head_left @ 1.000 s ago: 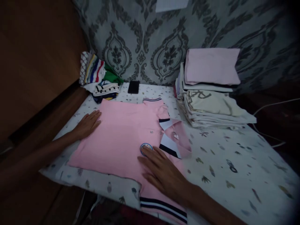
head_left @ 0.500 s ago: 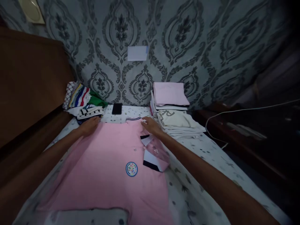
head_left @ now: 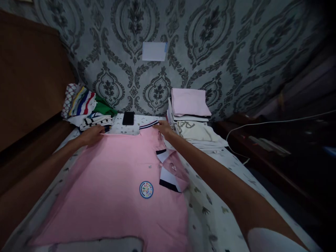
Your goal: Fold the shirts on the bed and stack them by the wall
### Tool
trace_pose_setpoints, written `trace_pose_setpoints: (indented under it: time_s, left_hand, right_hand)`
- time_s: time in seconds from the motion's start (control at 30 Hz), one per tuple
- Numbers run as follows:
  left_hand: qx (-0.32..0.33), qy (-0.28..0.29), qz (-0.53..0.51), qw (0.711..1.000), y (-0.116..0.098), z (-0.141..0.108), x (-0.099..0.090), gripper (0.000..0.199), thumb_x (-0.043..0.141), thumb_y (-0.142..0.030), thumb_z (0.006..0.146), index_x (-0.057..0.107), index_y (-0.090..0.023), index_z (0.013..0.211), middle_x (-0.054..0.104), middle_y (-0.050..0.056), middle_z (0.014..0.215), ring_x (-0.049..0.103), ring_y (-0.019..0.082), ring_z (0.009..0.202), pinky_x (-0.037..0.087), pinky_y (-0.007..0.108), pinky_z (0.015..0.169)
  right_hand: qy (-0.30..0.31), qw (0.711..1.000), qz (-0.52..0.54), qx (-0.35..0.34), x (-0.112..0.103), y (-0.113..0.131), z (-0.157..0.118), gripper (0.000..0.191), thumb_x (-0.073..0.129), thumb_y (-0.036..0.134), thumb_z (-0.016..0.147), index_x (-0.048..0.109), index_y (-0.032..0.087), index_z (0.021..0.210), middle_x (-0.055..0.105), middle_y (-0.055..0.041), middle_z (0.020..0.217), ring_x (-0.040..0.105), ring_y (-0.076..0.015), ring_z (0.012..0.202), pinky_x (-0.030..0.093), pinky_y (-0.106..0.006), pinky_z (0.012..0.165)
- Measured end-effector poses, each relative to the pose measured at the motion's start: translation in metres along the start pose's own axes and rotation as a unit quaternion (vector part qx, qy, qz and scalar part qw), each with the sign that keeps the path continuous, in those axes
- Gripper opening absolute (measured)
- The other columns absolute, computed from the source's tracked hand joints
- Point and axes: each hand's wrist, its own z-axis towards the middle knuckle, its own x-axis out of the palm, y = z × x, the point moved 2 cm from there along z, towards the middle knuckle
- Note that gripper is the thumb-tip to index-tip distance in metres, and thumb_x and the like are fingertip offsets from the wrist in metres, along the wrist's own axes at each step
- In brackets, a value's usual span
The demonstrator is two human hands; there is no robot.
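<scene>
A pink polo shirt (head_left: 112, 185) lies spread sideways in front of me, its collar (head_left: 170, 176) toward the right and a round patch (head_left: 146, 189) on the chest. The striped cuff (head_left: 148, 125) of its far sleeve points toward the wall. My right hand (head_left: 165, 128) is closed on the cuff's right end, fingertips pinching the fabric. At the shirt's far left, my left hand (head_left: 93, 135) grips the side edge of the same shirt, with its fingers partly hidden.
Folded clothes (head_left: 198, 131) are stacked at the back right, a pink piece (head_left: 190, 102) on top. More clothes, striped and green (head_left: 103, 106), sit at the back left. A black phone-like object (head_left: 128, 118) lies between them. A white cable (head_left: 262, 124) hangs at the right.
My right hand has lifted the sleeve's cuff slightly toward the wall, straightening it. My left hand has shifted a little left with the shirt's edge. The view has tilted slightly.
</scene>
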Motion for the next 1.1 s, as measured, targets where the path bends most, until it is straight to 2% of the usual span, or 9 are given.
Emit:
trace_pose_setpoints:
  time_s: [0.13,0.23,0.37,0.43,0.6,0.7,0.87,1.0,1.1]
  left_hand:
    - [-0.006,-0.064,-0.006,0.998,-0.007,-0.047,-0.016,0.016,0.038,-0.032,0.087,0.052,-0.023,0.086,0.067,0.006,0.088,0.063,0.025,0.080,0.043,0.034,0.067]
    - [0.044,-0.058,0.028,0.997,-0.011,-0.084,-0.006,0.016,0.040,-0.030,0.088,0.054,-0.024,0.085,0.067,0.009,0.094,0.063,0.027,0.086,0.045,0.036,0.071]
    - [0.105,-0.012,0.040,0.994,-0.011,-0.115,0.020,0.026,0.036,-0.029,0.091,0.061,-0.023,0.086,0.068,0.011,0.095,0.064,0.030,0.089,0.046,0.042,0.080]
    - [0.113,0.000,0.035,0.993,-0.011,-0.121,0.024,0.031,0.034,-0.032,0.092,0.064,-0.023,0.090,0.069,0.012,0.097,0.064,0.030,0.091,0.046,0.042,0.081]
    - [0.080,0.054,-0.012,0.995,-0.022,-0.119,0.003,0.034,0.040,-0.047,0.090,0.063,-0.023,0.081,0.069,0.007,0.085,0.063,0.025,0.077,0.043,0.034,0.068]
    - [0.034,0.047,-0.060,0.997,-0.030,-0.107,-0.005,0.041,0.034,-0.052,0.093,0.063,-0.023,0.086,0.067,0.003,0.079,0.061,0.022,0.071,0.042,0.032,0.064]
    - [-0.053,-0.067,-0.024,0.996,-0.014,-0.078,0.016,0.038,0.037,-0.036,0.088,0.064,-0.016,0.106,0.068,0.013,0.108,0.062,0.030,0.102,0.048,0.039,0.085]
    - [-0.065,-0.051,0.000,0.997,0.006,-0.070,0.038,0.032,0.038,-0.038,0.088,0.063,-0.019,0.094,0.068,0.012,0.098,0.062,0.030,0.096,0.049,0.041,0.083]
    - [-0.052,-0.056,0.005,0.997,0.011,-0.071,0.040,0.026,0.037,-0.037,0.089,0.057,-0.022,0.083,0.067,0.011,0.090,0.062,0.028,0.090,0.050,0.040,0.080]
  right_hand:
    - [-0.033,0.993,-0.020,-0.116,-0.030,0.011,-0.063,0.007,0.065,0.024,0.082,0.062,0.018,0.079,0.061,0.0020,0.074,0.057,-0.0170,0.078,0.045,-0.028,0.072]
    - [-0.038,0.943,-0.120,-0.310,-0.043,0.001,-0.135,0.010,0.057,0.027,0.089,0.063,0.020,0.084,0.066,-0.0031,0.081,0.058,-0.0190,0.079,0.045,-0.032,0.074]
    - [0.157,0.866,-0.233,-0.414,-0.042,-0.025,-0.206,0.017,0.052,0.027,0.096,0.067,0.020,0.096,0.071,-0.0077,0.091,0.062,-0.0212,0.087,0.046,-0.036,0.079]
    - [0.206,0.860,-0.223,-0.410,-0.044,-0.029,-0.218,0.020,0.054,0.032,0.096,0.068,0.020,0.101,0.072,-0.0079,0.094,0.063,-0.0214,0.088,0.047,-0.037,0.081]
    - [0.120,0.910,-0.161,-0.364,-0.046,-0.014,-0.188,0.024,0.049,0.032,0.098,0.069,0.019,0.101,0.074,-0.0084,0.099,0.065,-0.0213,0.093,0.050,-0.036,0.085]
    - [0.074,0.910,-0.285,-0.292,-0.034,-0.009,-0.151,0.027,0.044,0.023,0.097,0.070,0.017,0.102,0.072,-0.0121,0.105,0.063,-0.0250,0.102,0.047,-0.040,0.093]
    - [0.066,0.892,-0.440,-0.081,-0.026,-0.023,-0.112,0.026,0.051,0.029,0.094,0.069,0.015,0.106,0.069,-0.0174,0.113,0.062,-0.0296,0.106,0.045,-0.040,0.089]
    - [0.069,0.898,-0.433,-0.042,-0.033,-0.039,-0.105,0.020,0.055,0.027,0.089,0.069,0.017,0.099,0.070,-0.0141,0.107,0.063,-0.0270,0.098,0.043,-0.033,0.076]
    - [0.069,0.907,-0.415,-0.017,-0.036,-0.049,-0.100,0.016,0.057,0.023,0.085,0.067,0.018,0.096,0.071,-0.0093,0.102,0.063,-0.0215,0.090,0.039,-0.028,0.067]
